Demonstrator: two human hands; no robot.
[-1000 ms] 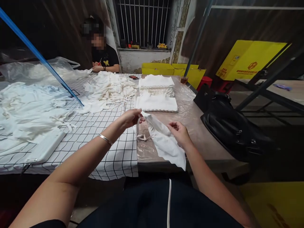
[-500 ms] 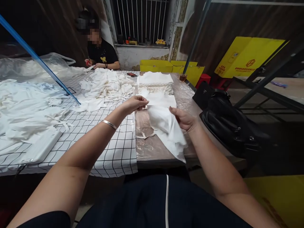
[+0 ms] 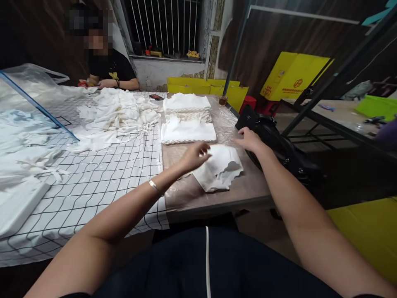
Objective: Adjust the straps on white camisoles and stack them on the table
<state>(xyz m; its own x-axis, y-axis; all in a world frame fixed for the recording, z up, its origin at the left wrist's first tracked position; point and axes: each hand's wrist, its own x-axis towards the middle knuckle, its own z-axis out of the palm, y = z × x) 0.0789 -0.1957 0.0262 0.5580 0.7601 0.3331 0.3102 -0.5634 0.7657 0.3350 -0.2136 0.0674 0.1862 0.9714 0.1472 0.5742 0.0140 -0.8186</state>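
Observation:
A white cloth piece (image 3: pixel 221 169) lies crumpled on the brown table (image 3: pixel 248 182) in front of me. My left hand (image 3: pixel 195 154) rests on its left edge, fingers loosely spread on the fabric. Past the cloth's far right corner, my right hand (image 3: pixel 249 139) hovers with fingers apart, close to a black bag (image 3: pixel 273 140). Two neat stacks of folded white cloth (image 3: pixel 187 131) sit just beyond the piece.
A loose heap of white cloth pieces (image 3: pixel 114 114) lies on the checked tablecloth (image 3: pixel 102 182). A person in black (image 3: pixel 107 68) sits at the far end. A blue rod (image 3: pixel 37 105) slants over the left. Yellow boxes (image 3: pixel 291 76) stand at the back right.
The cloth was held up between both hands; now it lies on the table. My right hand has let go and moved right toward the bag. The view has swung to the right.

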